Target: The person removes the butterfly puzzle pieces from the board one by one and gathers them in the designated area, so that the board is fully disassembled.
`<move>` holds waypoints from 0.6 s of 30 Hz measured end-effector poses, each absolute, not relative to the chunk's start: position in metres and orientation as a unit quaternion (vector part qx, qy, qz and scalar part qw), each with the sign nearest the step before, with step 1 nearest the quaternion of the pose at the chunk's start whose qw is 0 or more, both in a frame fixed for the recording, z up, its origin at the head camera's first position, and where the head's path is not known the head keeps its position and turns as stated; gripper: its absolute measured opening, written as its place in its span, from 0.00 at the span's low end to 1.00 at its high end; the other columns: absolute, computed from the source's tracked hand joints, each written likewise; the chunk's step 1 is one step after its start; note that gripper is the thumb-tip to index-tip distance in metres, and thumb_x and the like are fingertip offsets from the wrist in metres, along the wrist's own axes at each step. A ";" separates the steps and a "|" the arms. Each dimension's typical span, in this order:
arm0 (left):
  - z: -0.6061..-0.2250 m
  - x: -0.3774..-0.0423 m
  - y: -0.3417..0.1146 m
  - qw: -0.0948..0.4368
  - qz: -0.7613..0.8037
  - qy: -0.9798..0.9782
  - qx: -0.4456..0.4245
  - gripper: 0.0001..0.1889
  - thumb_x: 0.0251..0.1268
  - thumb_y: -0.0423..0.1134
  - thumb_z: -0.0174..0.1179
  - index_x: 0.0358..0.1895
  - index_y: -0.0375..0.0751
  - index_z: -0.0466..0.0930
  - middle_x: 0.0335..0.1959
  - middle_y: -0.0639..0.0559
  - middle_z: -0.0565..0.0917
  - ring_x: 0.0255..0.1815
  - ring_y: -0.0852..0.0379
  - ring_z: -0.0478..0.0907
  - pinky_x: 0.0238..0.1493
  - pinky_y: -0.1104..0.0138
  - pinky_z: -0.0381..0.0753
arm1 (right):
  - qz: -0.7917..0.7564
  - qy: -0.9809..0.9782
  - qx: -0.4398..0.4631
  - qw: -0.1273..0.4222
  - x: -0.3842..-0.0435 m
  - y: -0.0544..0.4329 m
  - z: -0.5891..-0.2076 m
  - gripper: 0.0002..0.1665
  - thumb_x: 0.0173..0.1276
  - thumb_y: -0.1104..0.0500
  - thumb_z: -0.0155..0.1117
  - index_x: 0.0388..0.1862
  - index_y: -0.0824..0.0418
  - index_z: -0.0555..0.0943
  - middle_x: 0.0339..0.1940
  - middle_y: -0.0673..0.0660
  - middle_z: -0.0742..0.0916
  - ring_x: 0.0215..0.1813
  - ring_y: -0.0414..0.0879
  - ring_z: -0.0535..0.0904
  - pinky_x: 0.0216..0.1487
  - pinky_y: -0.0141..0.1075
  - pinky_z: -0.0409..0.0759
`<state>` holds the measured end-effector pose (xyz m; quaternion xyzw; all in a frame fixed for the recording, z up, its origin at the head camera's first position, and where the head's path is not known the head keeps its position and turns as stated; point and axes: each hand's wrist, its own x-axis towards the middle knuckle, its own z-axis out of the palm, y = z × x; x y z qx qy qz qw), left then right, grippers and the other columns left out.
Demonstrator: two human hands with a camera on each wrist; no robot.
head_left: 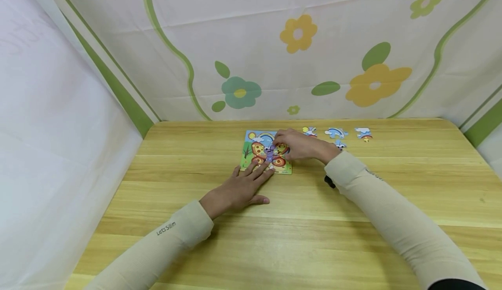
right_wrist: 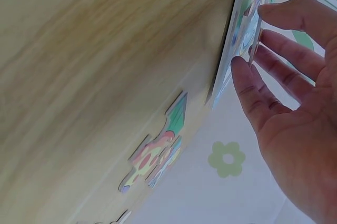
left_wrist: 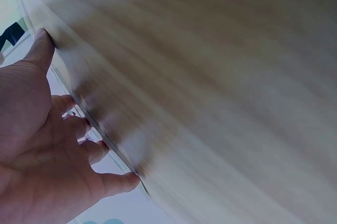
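Note:
A butterfly jigsaw board [head_left: 246,155] lies flat toward the back of the wooden table, a sun and rainbow pictured along its top. My left hand [head_left: 242,190] rests with spread, straight fingers on the board's near edge, its thumb out on the tabletop. In the left wrist view, the fingertips [left_wrist: 125,183] meet the board's rim. Over the board's right half, my right hand [head_left: 300,145] pinches a thin puzzle piece [right_wrist: 256,42], seen edge-on in the right wrist view. That piece is close over the board, its picture side hidden.
Several loose puzzle pieces lie right of the board: a rainbow piece [head_left: 336,133], a cloud piece [head_left: 363,133], and others near the right wrist. Behind the table's back edge hangs a white cloth [head_left: 251,42] printed with flowers; more cloth [head_left: 59,150] closes off the left side.

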<state>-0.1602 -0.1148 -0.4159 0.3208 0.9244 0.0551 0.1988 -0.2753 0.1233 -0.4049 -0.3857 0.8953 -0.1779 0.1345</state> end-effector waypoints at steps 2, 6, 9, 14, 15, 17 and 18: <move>-0.416 -0.160 -0.115 0.199 0.055 0.925 0.320 0.44 0.79 0.66 0.48 0.88 0.56 0.41 0.89 0.52 0.41 0.90 0.44 0.35 0.81 0.32 0.48 | -0.179 0.894 -0.390 0.129 -0.275 0.124 -0.405 0.28 0.63 0.69 0.71 0.64 0.69 0.82 0.66 0.64 0.81 0.71 0.64 0.74 0.75 0.58 0.70; -0.416 -0.160 -0.115 0.199 0.053 0.925 0.320 0.44 0.79 0.66 0.48 0.88 0.56 0.41 0.89 0.52 0.41 0.90 0.45 0.35 0.81 0.32 0.48 | -0.183 0.894 -0.391 0.122 -0.274 0.127 -0.404 0.27 0.64 0.69 0.70 0.64 0.67 0.82 0.65 0.63 0.82 0.71 0.64 0.75 0.74 0.59 0.71; -0.416 -0.160 -0.115 0.197 0.052 0.925 0.322 0.44 0.79 0.66 0.48 0.88 0.56 0.41 0.89 0.52 0.41 0.90 0.44 0.35 0.81 0.32 0.48 | -0.186 0.895 -0.387 0.118 -0.272 0.131 -0.403 0.27 0.63 0.70 0.68 0.63 0.66 0.83 0.65 0.62 0.82 0.71 0.63 0.74 0.74 0.60 0.70; -0.415 -0.160 -0.115 0.196 0.055 0.924 0.324 0.44 0.79 0.65 0.48 0.88 0.55 0.41 0.89 0.51 0.40 0.90 0.44 0.35 0.81 0.32 0.48 | -0.192 0.896 -0.384 0.114 -0.270 0.139 -0.402 0.27 0.63 0.72 0.66 0.62 0.66 0.83 0.66 0.62 0.82 0.72 0.64 0.74 0.74 0.60 0.71; -0.415 -0.159 -0.115 0.197 0.057 0.924 0.323 0.44 0.79 0.65 0.48 0.88 0.55 0.41 0.89 0.52 0.40 0.90 0.44 0.35 0.81 0.32 0.47 | -0.194 0.896 -0.383 0.115 -0.269 0.140 -0.401 0.26 0.63 0.72 0.66 0.62 0.66 0.83 0.66 0.62 0.82 0.71 0.64 0.74 0.73 0.60 0.72; -0.415 -0.159 -0.115 0.197 0.058 0.924 0.323 0.44 0.79 0.65 0.48 0.88 0.55 0.41 0.89 0.52 0.40 0.90 0.44 0.35 0.81 0.32 0.47 | -0.192 0.897 -0.381 0.113 -0.267 0.143 -0.399 0.26 0.64 0.72 0.65 0.63 0.66 0.83 0.67 0.63 0.82 0.71 0.64 0.73 0.72 0.59 0.73; -0.415 -0.159 -0.115 0.197 0.059 0.924 0.323 0.44 0.79 0.65 0.48 0.88 0.55 0.41 0.89 0.51 0.40 0.90 0.44 0.35 0.81 0.32 0.47 | -0.191 0.898 -0.380 0.111 -0.267 0.145 -0.398 0.26 0.64 0.73 0.65 0.63 0.66 0.83 0.68 0.63 0.81 0.71 0.64 0.73 0.71 0.59 0.73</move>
